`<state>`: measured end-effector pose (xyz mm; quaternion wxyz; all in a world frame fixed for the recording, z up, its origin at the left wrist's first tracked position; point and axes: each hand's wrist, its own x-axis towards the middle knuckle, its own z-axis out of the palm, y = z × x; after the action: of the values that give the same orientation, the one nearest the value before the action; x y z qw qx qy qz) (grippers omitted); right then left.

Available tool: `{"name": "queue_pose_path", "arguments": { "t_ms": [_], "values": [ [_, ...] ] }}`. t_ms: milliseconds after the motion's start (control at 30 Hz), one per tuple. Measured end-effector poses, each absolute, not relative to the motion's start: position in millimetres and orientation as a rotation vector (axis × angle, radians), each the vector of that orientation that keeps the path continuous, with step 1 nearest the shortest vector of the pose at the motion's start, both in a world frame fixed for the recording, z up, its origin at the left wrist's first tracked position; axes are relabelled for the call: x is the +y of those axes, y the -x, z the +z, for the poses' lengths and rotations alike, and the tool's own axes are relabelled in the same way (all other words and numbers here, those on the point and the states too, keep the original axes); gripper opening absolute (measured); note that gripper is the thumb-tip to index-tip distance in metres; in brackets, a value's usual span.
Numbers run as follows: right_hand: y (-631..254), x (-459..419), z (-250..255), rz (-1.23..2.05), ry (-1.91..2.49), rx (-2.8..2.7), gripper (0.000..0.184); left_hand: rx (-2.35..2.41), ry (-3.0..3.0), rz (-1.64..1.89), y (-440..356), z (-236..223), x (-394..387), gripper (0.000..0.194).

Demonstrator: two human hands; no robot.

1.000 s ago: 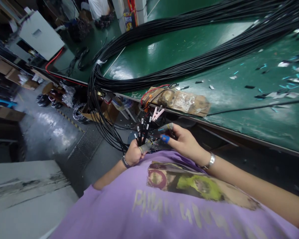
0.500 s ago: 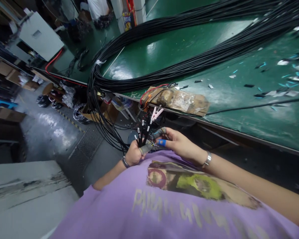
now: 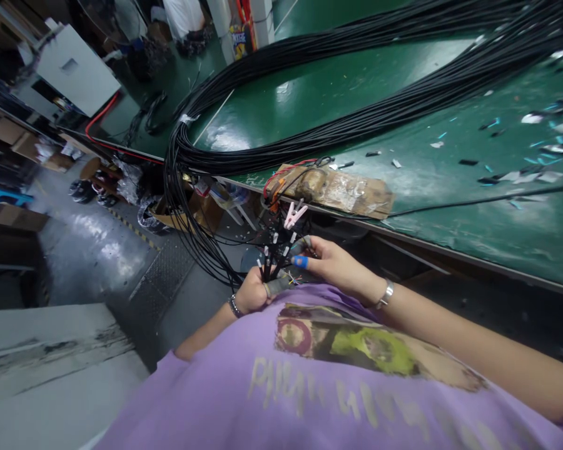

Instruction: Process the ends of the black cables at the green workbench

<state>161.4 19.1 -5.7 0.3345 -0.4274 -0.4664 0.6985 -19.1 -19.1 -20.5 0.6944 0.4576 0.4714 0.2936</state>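
While left hand (image 3: pixel 252 291) clasps white-tipped black cables (image 3: pixel 268 266), they jut beside right hand (image 3: pixel 338 266), its hold unclear.

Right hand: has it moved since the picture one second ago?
Yes. Judged against the brown board, the right hand has shifted slightly leftward in the head view, toward the left hand.

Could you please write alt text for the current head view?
A person's left hand grips several black cables with white tips; the right hand is close beside them. Beyond, a big cable bundle loops across a green table, with a pink clip near its edge.
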Motion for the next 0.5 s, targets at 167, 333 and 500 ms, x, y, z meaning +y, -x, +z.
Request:
{"name": "queue_pose_path", "arguments": {
  "t_ms": [167,333,500],
  "values": [
    [-167,15,-4,1.816,1.209,-1.332,0.039,1.039,-1.064,0.651,17,-22,-18,0.047],
    [-168,9,-2,1.829,1.243,-1.426,0.035,1.041,-1.065,0.703,12,-12,-17,0.047],
    [-171,13,-1,1.829,1.197,-1.344,0.030,1.097,-1.101,0.691,9,-4,-15,0.042]
  ]
}}
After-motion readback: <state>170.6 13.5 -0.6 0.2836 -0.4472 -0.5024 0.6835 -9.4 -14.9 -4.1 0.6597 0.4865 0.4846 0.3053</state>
